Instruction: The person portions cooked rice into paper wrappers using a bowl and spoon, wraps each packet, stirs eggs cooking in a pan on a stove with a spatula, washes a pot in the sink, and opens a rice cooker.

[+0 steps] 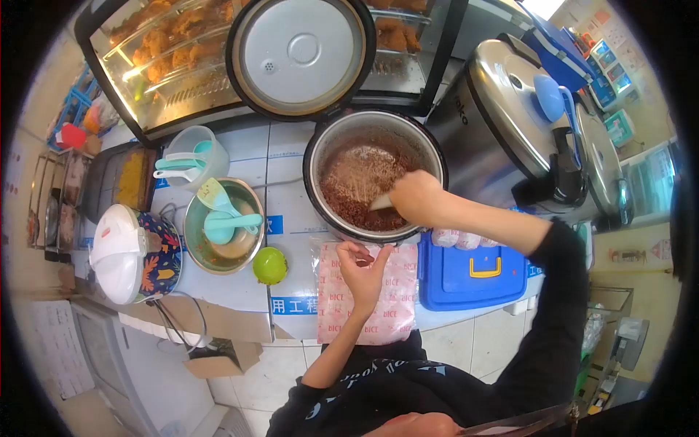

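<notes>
My right hand (417,198) is closed around a pale rice paddle (381,202), reaching over the rim of the open rice cooker (314,182). The paddle's end touches reddish-brown cooked rice (357,175) in the pot. My left hand (362,275) is just in front of the cooker, above pink-and-white printed wrapping sheets (393,317) under clear plastic. Its thumb and curved fingers are apart, and nothing shows between them. The cooker's round lid (302,58) is raised behind the pot.
Left of the cooker are a metal bowl (191,244) with rice paddles, a small green bowl (271,266), a clear jug (216,156) and a patterned electric pot (160,262). A blue lidded box (451,284) and a large steel cooker (480,124) stand right. Behind is a fried-food display case (164,95).
</notes>
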Motion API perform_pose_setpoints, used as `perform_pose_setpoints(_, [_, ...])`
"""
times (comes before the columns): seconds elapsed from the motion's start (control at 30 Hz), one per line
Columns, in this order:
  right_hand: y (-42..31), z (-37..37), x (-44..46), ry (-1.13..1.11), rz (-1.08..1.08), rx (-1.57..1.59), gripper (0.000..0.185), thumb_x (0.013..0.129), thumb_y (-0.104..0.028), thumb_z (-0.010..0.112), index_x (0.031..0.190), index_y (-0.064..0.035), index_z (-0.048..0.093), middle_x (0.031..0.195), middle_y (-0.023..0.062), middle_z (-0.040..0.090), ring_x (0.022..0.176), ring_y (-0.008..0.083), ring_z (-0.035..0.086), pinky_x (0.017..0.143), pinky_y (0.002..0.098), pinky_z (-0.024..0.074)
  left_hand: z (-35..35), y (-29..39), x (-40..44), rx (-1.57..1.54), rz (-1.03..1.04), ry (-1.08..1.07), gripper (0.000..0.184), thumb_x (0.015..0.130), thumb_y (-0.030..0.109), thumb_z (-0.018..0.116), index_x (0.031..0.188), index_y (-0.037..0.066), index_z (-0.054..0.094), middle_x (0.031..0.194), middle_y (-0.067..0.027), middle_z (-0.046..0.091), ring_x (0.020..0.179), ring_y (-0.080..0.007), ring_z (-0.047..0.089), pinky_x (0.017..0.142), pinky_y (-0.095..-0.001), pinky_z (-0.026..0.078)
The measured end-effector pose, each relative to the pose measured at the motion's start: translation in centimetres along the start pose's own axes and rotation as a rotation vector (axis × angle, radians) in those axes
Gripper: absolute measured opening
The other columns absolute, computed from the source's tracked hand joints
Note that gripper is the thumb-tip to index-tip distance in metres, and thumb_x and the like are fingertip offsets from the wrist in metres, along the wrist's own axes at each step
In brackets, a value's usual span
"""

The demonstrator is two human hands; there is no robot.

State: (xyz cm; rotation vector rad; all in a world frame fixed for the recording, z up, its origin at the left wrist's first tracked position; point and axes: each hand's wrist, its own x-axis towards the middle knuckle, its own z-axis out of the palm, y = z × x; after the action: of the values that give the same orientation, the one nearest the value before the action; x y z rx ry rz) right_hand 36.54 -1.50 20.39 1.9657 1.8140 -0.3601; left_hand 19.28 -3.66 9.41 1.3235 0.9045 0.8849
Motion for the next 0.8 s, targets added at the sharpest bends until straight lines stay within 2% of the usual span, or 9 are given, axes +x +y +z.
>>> perform_pose_setpoints(0.1, [1.0, -3.6, -0.9, -0.072, 0.069, 0.029, 0.017, 0.080, -0.018, 0.055, 0.082, -0.0074, 0.068, 0.081, 0.0111, 0.067, 0.076, 0.0259, 0.067, 0.064, 0.0357, 0.0521, -0.4, -0.3, 0.2, 0.027, 0.030, -0.025, 0.048, 0.070, 0.006, 0.077, 0.094, 0.010, 0.036, 0.082, -0.0007, 0.042, 0.067, -0.0080, 0.045, 0.057, -0.0195, 0.041])
perform_pose_setpoints(0.13, [1.9, -3.2, 0.6, 0.025, 0.163, 0.072, 0.016, 0.079, -0.013, 0.055, 0.084, -0.0080, 0.069, 0.081, 0.0143, 0.067, 0.080, 0.0275, 0.066, 0.068, 0.0343, 0.0527, -0.2, -0.2, 0.0, 0.046, 0.042, -0.018, 0.048, 0.070, 0.006, 0.077, 0.094, 0.010, 0.036, 0.083, -0.0007, 0.042, 0.067, -0.0082, 0.045, 0.057, -0.0201, 0.041])
perform_pose_setpoints(0.17, [3.2, 0.8, 3.5, 0.376, 0.248, 0.041, 0.014, 0.078, -0.015, 0.057, 0.079, -0.0088, 0.070, 0.078, 0.0142, 0.067, 0.079, 0.0269, 0.067, 0.067, 0.0340, 0.0524, 0.0, -0.1, -0.1, 0.046, 0.037, -0.021, 0.048, 0.070, 0.006, 0.077, 0.094, 0.010, 0.036, 0.083, -0.0007, 0.042, 0.067, -0.0082, 0.045, 0.057, -0.0201, 0.041])
perform_pose_setpoints(0.37, [2.8, -2.5, 1.2, -0.067, -0.091, -0.074, 0.016, 0.078, -0.016, 0.057, 0.089, -0.0098, 0.067, 0.085, 0.0102, 0.063, 0.074, 0.0253, 0.065, 0.061, 0.0361, 0.0515, -0.2, 0.1, 0.0, 0.036, 0.003, 0.016, 0.047, 0.067, 0.012, 0.080, 0.089, 0.009, 0.038, 0.079, -0.0009, 0.043, 0.067, -0.0092, 0.045, 0.059, -0.0227, 0.040])
perform_pose_setpoints(0.43, [2.9, -4.1, 1.6, 0.303, -0.303, -0.056, 0.016, 0.077, -0.015, 0.056, 0.090, -0.0126, 0.066, 0.087, 0.0086, 0.058, 0.073, 0.0249, 0.064, 0.058, 0.0358, 0.0512, -0.1, 0.2, 0.0, 0.012, 0.007, 0.017, 0.051, 0.066, 0.011, 0.081, 0.091, 0.009, 0.037, 0.081, -0.0014, 0.043, 0.067, -0.0093, 0.044, 0.060, -0.0226, 0.039])
perform_pose_setpoints(0.5, [1.4, -3.3, 4.6, 0.418, -0.364, -0.080, 0.012, 0.076, -0.016, 0.057, 0.084, -0.0141, 0.066, 0.085, 0.0080, 0.056, 0.073, 0.0251, 0.064, 0.056, 0.0359, 0.0510, 0.2, 0.3, 0.0, -0.026, -0.004, 0.026, 0.053, 0.066, 0.010, 0.081, 0.093, 0.009, 0.036, 0.082, -0.0021, 0.043, 0.067, -0.0094, 0.044, 0.060, -0.0227, 0.039])
perform_pose_setpoints(0.63, [0.2, -1.8, 5.6, 0.065, -0.301, -0.063, 0.010, 0.075, -0.012, 0.058, 0.082, -0.0088, 0.064, 0.090, 0.0094, 0.060, 0.076, 0.0258, 0.065, 0.061, 0.0374, 0.0520, 0.1, 0.7, 0.1, 0.097, 0.121, 0.034, 0.057, 0.066, 0.003, 0.079, 0.098, 0.011, 0.032, 0.087, -0.0041, 0.040, 0.068, -0.0098, 0.041, 0.059, -0.0223, 0.037])
perform_pose_setpoints(0.77, [0.6, -3.7, 4.1, 0.050, -0.301, -0.087, 0.010, 0.075, -0.012, 0.059, 0.079, -0.0075, 0.065, 0.084, 0.0099, 0.062, 0.076, 0.0261, 0.065, 0.062, 0.0367, 0.0519, 0.0, 0.4, 0.3, 0.052, 0.083, 0.030, 0.058, 0.065, 0.004, 0.080, 0.097, 0.010, 0.032, 0.089, -0.0051, 0.040, 0.069, -0.0105, 0.041, 0.061, -0.0231, 0.037])
perform_pose_setpoints(0.8, [0.7, -2.9, 5.1, 0.250, -0.268, -0.055, 0.011, 0.075, -0.013, 0.058, 0.081, -0.0076, 0.066, 0.083, 0.0105, 0.064, 0.077, 0.0260, 0.066, 0.062, 0.0363, 0.0520, 0.0, 0.3, 0.2, 0.061, 0.081, 0.029, 0.058, 0.065, 0.005, 0.080, 0.097, 0.010, 0.032, 0.089, -0.0049, 0.040, 0.070, -0.0107, 0.042, 0.061, -0.0233, 0.038])
